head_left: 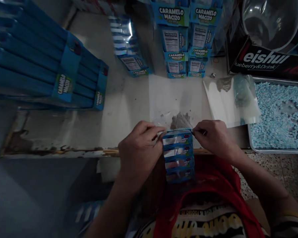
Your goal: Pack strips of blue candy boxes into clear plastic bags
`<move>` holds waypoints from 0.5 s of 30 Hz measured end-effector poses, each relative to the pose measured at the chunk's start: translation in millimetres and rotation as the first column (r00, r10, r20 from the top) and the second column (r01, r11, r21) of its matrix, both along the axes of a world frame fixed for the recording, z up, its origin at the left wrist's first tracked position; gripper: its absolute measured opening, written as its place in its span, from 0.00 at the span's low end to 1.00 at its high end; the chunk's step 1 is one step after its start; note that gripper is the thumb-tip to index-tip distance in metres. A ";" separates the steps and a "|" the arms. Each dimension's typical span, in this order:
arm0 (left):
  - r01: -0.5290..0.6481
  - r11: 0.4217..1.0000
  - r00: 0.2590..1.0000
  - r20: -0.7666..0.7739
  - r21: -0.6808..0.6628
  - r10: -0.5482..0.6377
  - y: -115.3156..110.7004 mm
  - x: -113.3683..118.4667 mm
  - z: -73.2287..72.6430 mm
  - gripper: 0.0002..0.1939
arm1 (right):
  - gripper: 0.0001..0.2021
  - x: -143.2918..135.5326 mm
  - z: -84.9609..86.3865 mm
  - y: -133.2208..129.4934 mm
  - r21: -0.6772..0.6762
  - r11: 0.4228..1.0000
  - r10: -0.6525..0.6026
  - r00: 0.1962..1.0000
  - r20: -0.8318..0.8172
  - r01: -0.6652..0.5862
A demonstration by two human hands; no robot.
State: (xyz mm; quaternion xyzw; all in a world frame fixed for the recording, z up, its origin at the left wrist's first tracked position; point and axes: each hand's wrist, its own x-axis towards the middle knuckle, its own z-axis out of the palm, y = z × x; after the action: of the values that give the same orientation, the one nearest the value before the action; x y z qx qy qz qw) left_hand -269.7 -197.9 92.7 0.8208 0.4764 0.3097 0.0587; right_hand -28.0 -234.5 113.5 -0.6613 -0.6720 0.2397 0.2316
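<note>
A pack of blue "Caramelo Macizo" candy boxes (pixel 179 157) lies at the table's front edge, reaching toward my body. My left hand (pixel 141 148) is closed at its far left corner, thumb and forefinger against the boxes and the film. At the far right corner, my right hand (pixel 212 137) pinches the edge of a clear plastic bag (pixel 161 121) that seems to surround the pack. Exactly where the film ends is hard to make out. Beyond the pack, a white sheet (pixel 175 94) lies flat with a dark patch near the boxes.
Large blue packs (pixel 72 76) stand at left. A smaller wrapped pack (pixel 129 46) and two stacks of boxes (pixel 175 39) stand behind. At right are plastic bags (pixel 230 99), a metal tray (pixel 251 138) of pale-blue candies, and a black carton (pixel 265 62) under a clear bowl (pixel 270 23).
</note>
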 end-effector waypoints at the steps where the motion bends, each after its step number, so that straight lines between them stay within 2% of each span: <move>1: -0.076 0.997 0.994 0.076 0.007 0.075 -5.8 6.6 -3.0 0.08 | 0.07 -3.8 1.2 -3.9 0.067 0.997 -0.034 0.999 -0.041 0.037; 4: -0.237 0.968 0.935 0.290 0.081 0.204 -16.7 25.7 -18.1 0.08 | 0.09 -17.3 -4.5 -15.9 0.270 0.942 -0.158 0.973 -0.166 0.199; 6: -0.272 0.953 0.908 0.364 0.134 0.208 -19.4 33.1 -28.5 0.11 | 0.10 -24.2 -14.1 -25.8 0.461 0.856 -0.205 0.973 -0.110 0.233; 8: -0.261 0.943 0.897 0.413 0.206 0.158 -20.6 35.3 -36.7 0.11 | 0.08 -25.9 -25.7 -37.2 0.674 0.728 -0.209 0.977 0.038 0.129; 10: -0.228 0.925 0.895 0.439 0.303 0.078 -21.4 34.6 -42.3 0.09 | 0.06 -22.3 -36.3 -47.9 0.785 0.619 -0.190 0.970 0.153 -0.003; 12: -0.194 0.898 0.903 0.429 0.394 0.007 -21.9 33.5 -45.4 0.09 | 0.11 -15.2 -43.4 -55.9 0.802 0.592 -0.155 0.966 0.209 -0.079; 15: -0.141 0.903 0.912 0.407 0.407 -0.042 -21.4 33.5 -44.2 0.08 | 0.15 -3.0 -46.9 -61.7 0.772 0.616 -0.115 0.952 0.283 -0.155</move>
State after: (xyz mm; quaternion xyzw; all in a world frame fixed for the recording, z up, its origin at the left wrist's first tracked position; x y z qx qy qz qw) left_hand -236.3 -219.3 48.5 0.7184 0.3952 0.5715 -0.0330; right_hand -31.0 -296.2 66.6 -0.5135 -0.7434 -0.1811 0.3883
